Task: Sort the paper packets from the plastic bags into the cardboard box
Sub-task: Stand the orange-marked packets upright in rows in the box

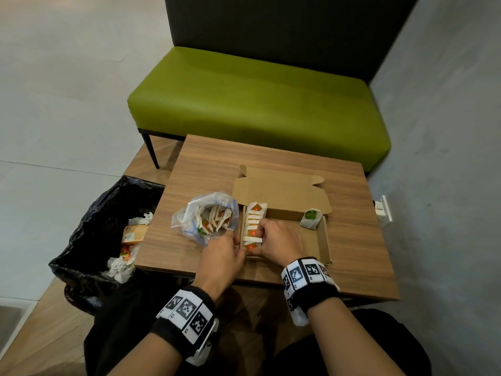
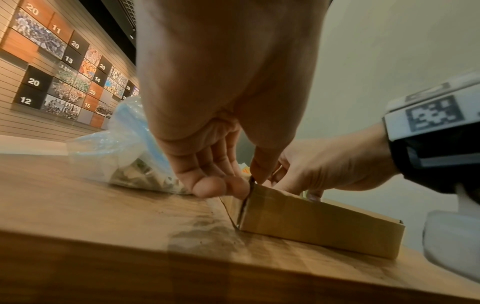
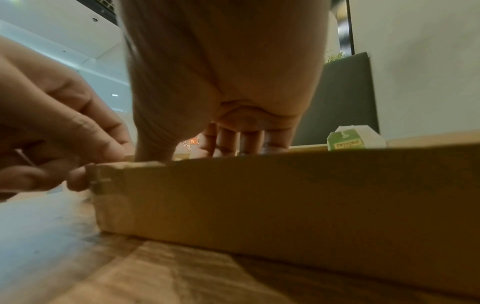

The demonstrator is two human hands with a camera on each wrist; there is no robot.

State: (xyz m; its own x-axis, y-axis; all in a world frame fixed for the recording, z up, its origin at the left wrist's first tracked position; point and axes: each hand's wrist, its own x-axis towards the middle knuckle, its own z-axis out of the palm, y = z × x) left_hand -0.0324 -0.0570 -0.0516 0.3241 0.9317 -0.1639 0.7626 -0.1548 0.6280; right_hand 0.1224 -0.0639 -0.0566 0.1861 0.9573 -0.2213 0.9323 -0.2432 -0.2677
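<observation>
Cardboard box [image 1: 324,240] on the counter [image 1: 206,161]: left hand [image 1: 225,252] pinches its corner, right hand [image 1: 279,240] steadies upright paper packets [image 1: 253,226]; letting go might topple the row.

Your box [image 1: 324,240] is plain brown card on a wood-grain brown table [image 1: 206,158]. Inside it, at its left wall, white packets [image 1: 253,223] with orange-red marks. At its far right corner, a white packet with a green label [image 1: 311,218]. Left of the box, a clear bag [image 1: 189,215] with blue trim. Beyond the box, a lime-green bench [image 1: 257,104].
</observation>
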